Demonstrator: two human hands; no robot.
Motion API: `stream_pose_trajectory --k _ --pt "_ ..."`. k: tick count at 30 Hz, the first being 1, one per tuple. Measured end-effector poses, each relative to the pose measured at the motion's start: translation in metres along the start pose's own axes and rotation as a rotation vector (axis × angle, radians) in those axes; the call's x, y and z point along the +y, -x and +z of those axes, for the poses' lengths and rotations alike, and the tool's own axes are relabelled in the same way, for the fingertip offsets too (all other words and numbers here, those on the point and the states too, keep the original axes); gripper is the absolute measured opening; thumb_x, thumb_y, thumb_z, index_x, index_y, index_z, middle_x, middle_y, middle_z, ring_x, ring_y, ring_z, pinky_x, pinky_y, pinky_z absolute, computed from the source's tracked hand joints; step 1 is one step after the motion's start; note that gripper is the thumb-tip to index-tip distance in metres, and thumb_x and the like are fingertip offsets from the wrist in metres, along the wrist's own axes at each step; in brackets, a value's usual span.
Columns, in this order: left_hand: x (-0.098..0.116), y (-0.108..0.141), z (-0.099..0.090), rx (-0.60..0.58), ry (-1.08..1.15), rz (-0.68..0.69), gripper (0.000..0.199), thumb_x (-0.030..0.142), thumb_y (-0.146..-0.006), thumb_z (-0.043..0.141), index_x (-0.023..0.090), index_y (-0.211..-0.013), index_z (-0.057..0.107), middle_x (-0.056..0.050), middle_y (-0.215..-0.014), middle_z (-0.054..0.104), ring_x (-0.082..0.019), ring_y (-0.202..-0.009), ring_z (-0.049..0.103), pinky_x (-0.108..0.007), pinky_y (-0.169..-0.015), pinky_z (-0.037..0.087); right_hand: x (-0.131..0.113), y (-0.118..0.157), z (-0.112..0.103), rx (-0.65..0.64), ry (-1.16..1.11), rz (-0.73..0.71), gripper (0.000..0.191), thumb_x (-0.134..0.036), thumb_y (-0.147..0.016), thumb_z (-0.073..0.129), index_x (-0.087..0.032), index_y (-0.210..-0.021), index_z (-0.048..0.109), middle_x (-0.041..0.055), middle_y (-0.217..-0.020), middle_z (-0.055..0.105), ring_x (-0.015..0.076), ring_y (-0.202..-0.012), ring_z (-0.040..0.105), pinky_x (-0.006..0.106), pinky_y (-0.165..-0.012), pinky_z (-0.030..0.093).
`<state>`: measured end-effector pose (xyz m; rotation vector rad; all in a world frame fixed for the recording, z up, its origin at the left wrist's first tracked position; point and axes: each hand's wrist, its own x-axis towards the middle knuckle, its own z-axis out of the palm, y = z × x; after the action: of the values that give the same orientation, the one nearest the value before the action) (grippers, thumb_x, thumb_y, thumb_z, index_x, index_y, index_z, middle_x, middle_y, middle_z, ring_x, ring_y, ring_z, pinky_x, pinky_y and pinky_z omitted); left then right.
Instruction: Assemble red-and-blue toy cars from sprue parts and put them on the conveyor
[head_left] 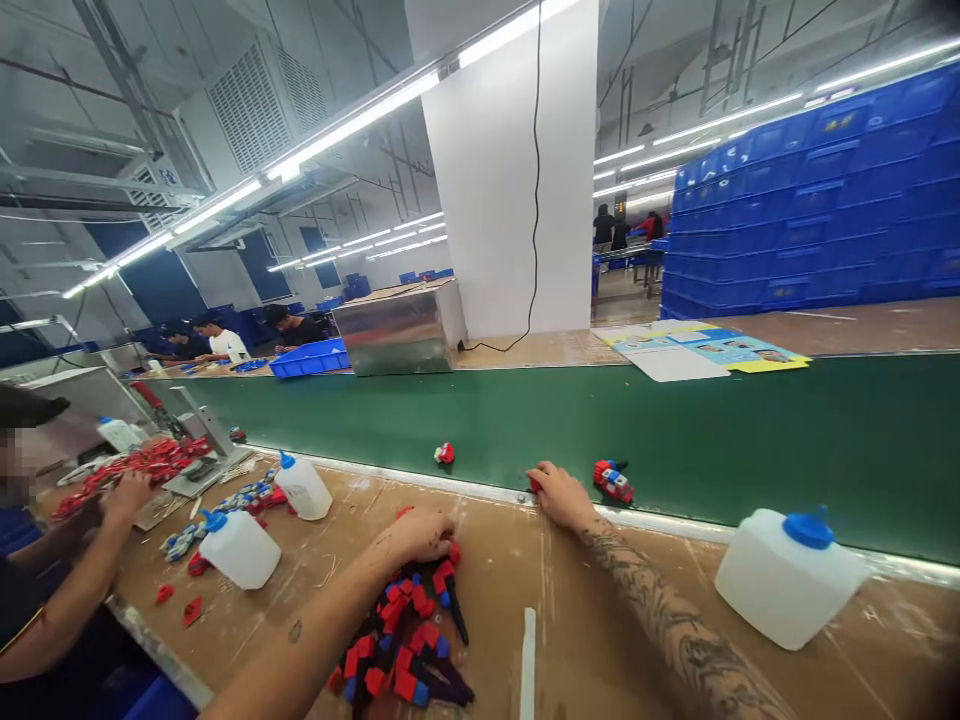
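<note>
The right hand (pixel 561 497) gripped a red piece (pixel 535 485) at the green belt's (pixel 517 415) near edge. The left hand (pixel 420 537), grip undeterminable, touched red-and-blue parts (pixel 409 684) short of the belt, apparently heaped for reach.

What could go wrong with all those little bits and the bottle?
The right hand might bump the red, white and blue piece beside it on the green surface. The left hand could scatter the loose pile. The right forearm might swing into the white bottle.
</note>
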<state>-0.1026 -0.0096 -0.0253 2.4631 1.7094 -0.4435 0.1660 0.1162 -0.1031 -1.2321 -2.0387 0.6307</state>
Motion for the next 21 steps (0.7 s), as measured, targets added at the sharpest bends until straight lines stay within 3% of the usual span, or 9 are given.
stream_pose_trajectory --k 3,7,10,14,17,21 --pt "0.001 0.009 0.011 0.062 -0.015 0.071 0.023 0.039 -0.084 0.063 0.022 -0.095 0.073 -0.009 -0.098 0.072 -0.028 -0.097 0.065 -0.036 -0.085 0.048 0.004 0.012 -0.006 0.031 -0.066 0.009 0.032 -0.018 -0.080 0.055 -0.018 -0.109 0.069 0.0141 -0.118 0.055 0.0298 -0.106 0.058 0.046 -0.098 0.041" --pt "0.014 0.007 0.019 0.139 -0.036 0.187 0.032 0.049 -0.079 0.067 0.018 -0.087 0.072 -0.014 -0.103 0.069 -0.034 -0.103 0.060 -0.044 -0.088 0.046 -0.001 0.068 -0.024 0.051 -0.243 -0.001 0.038 -0.035 -0.084 0.057 -0.019 -0.119 0.062 0.0118 -0.116 0.053 0.0260 -0.099 0.061 0.041 -0.088 0.052" --pt "0.034 0.000 0.024 0.176 -0.056 0.336 0.028 0.040 -0.078 0.068 0.015 -0.092 0.069 -0.015 -0.101 0.068 -0.034 -0.103 0.058 -0.044 -0.089 0.045 -0.012 0.124 -0.037 0.041 -0.376 -0.002 0.045 -0.042 -0.088 0.057 -0.023 -0.128 0.055 0.0103 -0.115 0.060 0.0244 -0.098 0.064 0.040 -0.083 0.056" --pt "0.066 -0.015 0.029 0.156 -0.073 0.571 0.015 0.022 -0.085 0.058 0.020 -0.097 0.066 -0.008 -0.105 0.067 -0.025 -0.096 0.060 -0.033 -0.083 0.047 -0.022 0.179 -0.045 0.076 -0.738 0.093 0.052 -0.044 -0.086 0.066 -0.024 -0.133 0.054 0.0110 -0.114 0.067 0.0277 -0.105 0.064 0.044 -0.087 0.054" --pt "0.079 -0.021 0.031 0.142 -0.081 0.666 0.013 0.015 -0.085 0.055 0.021 -0.091 0.065 -0.006 -0.102 0.067 -0.023 -0.096 0.059 -0.030 -0.081 0.047 -0.020 0.201 -0.047 0.093 -0.953 0.154 0.054 -0.040 -0.078 0.077 -0.025 -0.127 0.061 0.0099 -0.115 0.069 0.0287 -0.108 0.062 0.046 -0.094 0.050" --pt "0.083 -0.011 0.032 0.135 -0.058 0.724 0.019 0.013 -0.076 0.063 0.022 -0.092 0.065 -0.006 -0.100 0.066 -0.026 -0.112 0.054 -0.033 -0.093 0.045 -0.012 0.215 -0.046 0.125 -1.043 0.211 0.065 -0.036 -0.069 0.084 -0.026 -0.128 0.061 0.0071 -0.110 0.069 0.0265 -0.100 0.064 0.042 -0.090 0.049"
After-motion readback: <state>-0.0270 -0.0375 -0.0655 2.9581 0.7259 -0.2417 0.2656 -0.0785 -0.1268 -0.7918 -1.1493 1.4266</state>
